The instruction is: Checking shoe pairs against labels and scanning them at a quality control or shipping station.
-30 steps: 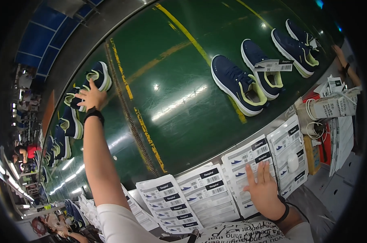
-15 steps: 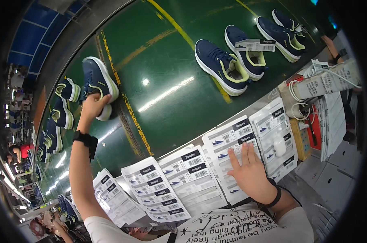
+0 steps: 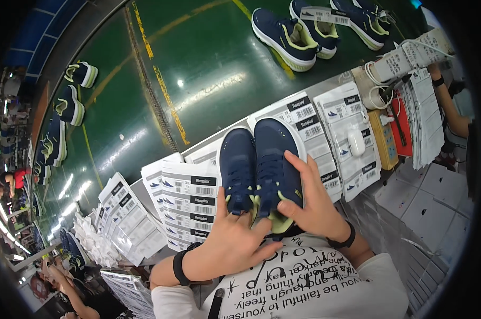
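A pair of navy sneakers with white soles and lime-green linings is in front of my chest, toes pointing away from me. The left sneaker and the right sneaker lie side by side, touching. My left hand grips the pair at the heel end, some fingertips hidden in the collar openings. Around the outer side of the right sneaker my right hand is closed, thumb at its collar. Beneath and beside the shoes are sheets of label stickers with dark bars and barcodes.
Beyond the sheets runs a green conveyor belt with yellow lines. More navy sneakers stand at the far right, one pair tagged; others line the left. A white earbud case rests on the right sheets, near a power strip.
My left hand has brought a sneaker from the belt's left side to my chest. My right hand has left the label sheets and taken hold of the pair.
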The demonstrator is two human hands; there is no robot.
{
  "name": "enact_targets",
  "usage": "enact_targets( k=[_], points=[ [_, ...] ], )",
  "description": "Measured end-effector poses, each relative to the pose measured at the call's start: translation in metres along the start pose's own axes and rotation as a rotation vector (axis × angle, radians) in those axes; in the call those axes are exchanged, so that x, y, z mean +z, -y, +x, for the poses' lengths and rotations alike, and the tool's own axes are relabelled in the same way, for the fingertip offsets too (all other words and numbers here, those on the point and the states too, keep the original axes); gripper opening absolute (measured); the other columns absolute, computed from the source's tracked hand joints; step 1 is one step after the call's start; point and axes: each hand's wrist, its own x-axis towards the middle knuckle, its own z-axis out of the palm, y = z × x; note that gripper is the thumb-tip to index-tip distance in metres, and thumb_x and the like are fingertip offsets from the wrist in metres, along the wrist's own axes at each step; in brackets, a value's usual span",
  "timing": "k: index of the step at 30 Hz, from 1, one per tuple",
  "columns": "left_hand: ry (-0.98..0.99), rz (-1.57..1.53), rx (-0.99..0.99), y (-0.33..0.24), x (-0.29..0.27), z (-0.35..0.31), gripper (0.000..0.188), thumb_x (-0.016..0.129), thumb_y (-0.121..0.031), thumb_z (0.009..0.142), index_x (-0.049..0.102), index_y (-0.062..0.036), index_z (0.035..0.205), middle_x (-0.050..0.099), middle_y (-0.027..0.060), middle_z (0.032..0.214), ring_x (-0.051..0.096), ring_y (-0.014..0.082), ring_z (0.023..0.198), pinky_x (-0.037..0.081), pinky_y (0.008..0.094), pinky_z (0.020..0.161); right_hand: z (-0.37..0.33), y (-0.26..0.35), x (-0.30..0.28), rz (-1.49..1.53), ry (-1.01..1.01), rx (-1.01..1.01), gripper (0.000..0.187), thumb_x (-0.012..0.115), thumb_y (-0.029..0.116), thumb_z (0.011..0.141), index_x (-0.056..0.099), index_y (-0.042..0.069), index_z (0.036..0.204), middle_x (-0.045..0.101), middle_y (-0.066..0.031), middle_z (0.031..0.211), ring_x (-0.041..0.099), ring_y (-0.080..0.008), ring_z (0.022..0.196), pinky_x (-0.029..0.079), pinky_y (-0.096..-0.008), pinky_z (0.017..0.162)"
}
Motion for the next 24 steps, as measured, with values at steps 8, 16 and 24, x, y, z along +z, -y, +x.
enact_targets(
  k=[8, 16, 24],
  points=[
    [-0.605, -0.266, -0.28, 0.022, 0.016, -0.023, 0.035, 0.075, -0.002, 0.065, 0.061, -0.003, 0.097, 0.062, 0.0137, 0.098, 0.063, 0.0275, 0.082, 0.052, 0.0377, 0.076, -0.01, -0.012, -0.039, -0.332, 0.116, -0.058, 0.083, 0.077, 0.032, 0.072, 0.035, 0.006, 0.139, 0.025, -0.0247, 0.146, 0.037, -0.0419, 0.128, 0.038, -0.0406, 0.099],
    [-0.38, -0.048, -0.452, 0.034, 0.031, 0.013, 0.08, 0.069, 0.007, 0.06, 0.045, -0.0109, 0.134, 0.057, 0.0273, 0.113, 0.062, 0.0401, 0.084, 0.051, 0.0356, 0.071, 0.003, -0.001, -0.036, -0.412, 0.207, -0.036, 0.08, 0.075, 0.008, 0.063, 0.043, 0.018, 0.136, 0.031, -0.0236, 0.144, 0.057, -0.0427, 0.1, 0.051, -0.0367, 0.073],
    [-0.348, -0.14, -0.394, 0.019, 0.014, 0.025, 0.065, 0.069, 0.007, 0.059, 0.057, -0.0036, 0.122, 0.064, 0.0211, 0.074, 0.063, 0.0297, 0.061, 0.048, 0.0269, 0.061, 0.026, 0.007, -0.035, -0.522, 0.231, -0.157, 0.073, 0.062, 0.0, 0.052, 0.056, 0.007, 0.124, 0.053, -0.0333, 0.116, 0.065, -0.0377, 0.076, 0.051, -0.0312, 0.06]
  ],
)
